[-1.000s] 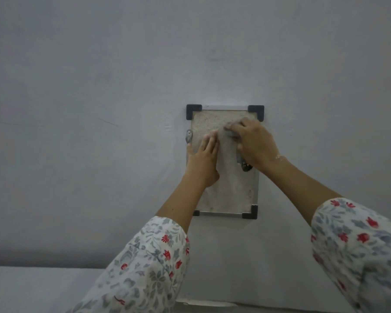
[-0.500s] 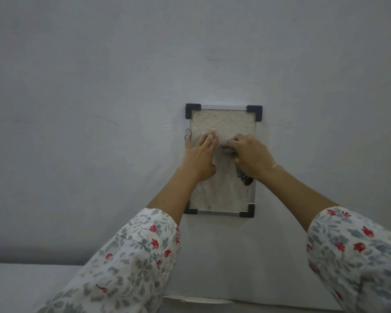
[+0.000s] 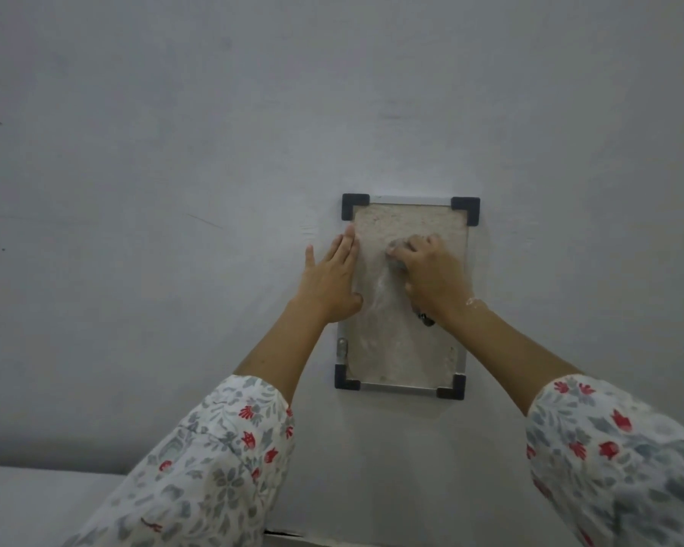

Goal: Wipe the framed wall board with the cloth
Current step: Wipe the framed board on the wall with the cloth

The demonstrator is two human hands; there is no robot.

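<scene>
- Framed wall board [image 3: 407, 349]: mounted upright on a pale grey wall [image 3: 174, 152]; speckled beige panel, thin silver frame, black corner caps at all four corners; located right of centre in the head view.
- Left hand [image 3: 332, 278]: laid flat, fingers straight and held together, pointing up; palm pressed over the board's left edge, partly on the wall; thumb spread onto the panel; nothing held.
- Right hand [image 3: 431, 278]: curled, knuckles outward, pressed against the upper middle of the panel; fingers closed around the cloth.
- Cloth [image 3: 397, 250]: small greyish wad, seen only at the fingertips, in contact with the panel; a dark piece is visible below the wrist.
- Forearms: both bare, extended upward and forward, converging on the board.
- Sleeves [image 3: 214, 467]: white, floral print in red and grey, pushed back toward the elbows.
</scene>
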